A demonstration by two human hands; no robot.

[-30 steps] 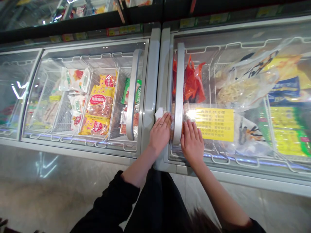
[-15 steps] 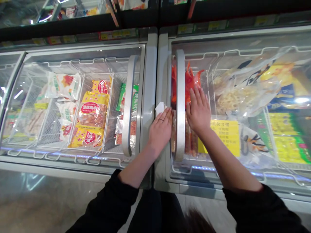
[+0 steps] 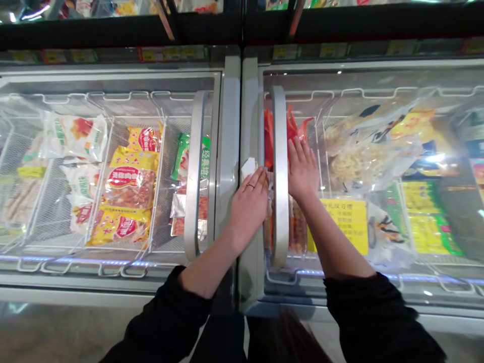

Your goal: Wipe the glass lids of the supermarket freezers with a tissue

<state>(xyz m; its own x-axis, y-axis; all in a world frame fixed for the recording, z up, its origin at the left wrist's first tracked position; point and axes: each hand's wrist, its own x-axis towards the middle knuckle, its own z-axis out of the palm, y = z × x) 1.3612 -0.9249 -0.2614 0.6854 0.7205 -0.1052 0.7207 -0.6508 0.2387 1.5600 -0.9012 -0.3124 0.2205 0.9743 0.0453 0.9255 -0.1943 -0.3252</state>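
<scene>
A small white wipe (image 3: 248, 167) lies on the grey frame (image 3: 250, 111) at the left edge of the right freezer. It looks thin and folded, with a pale, angular corner poking out at the far left of the fingers; the rest is covered, and whether it is paper or cloth cannot be told. The left hand (image 3: 250, 199), with 1 ring, is laid over it, fingers straight and close together; whether the thumb pinches the wipe cannot be seen. The right hand (image 3: 303, 169) is flat on the clear glass lid (image 3: 302, 78), fingers extended and slightly spread, just right of the upright silver handle (image 3: 280, 217).

Under that lid are orange-red bags (image 3: 297, 126) at the far left, a clear bag of pale strips (image 3: 366, 164) and, farther right, yellow-and-green packets (image 3: 425, 217). A yellow notice (image 3: 350, 227) shows beside the right forearm. The left freezer has its own silver handle (image 3: 195, 171), with white wire baskets holding yellow packets (image 3: 130, 174) and white bags (image 3: 75, 133). Price labels (image 3: 172, 53) line the far edge, below a dark ledge (image 3: 204, 27). Pale, glossy floor (image 3: 49, 333) shows at the near left.
</scene>
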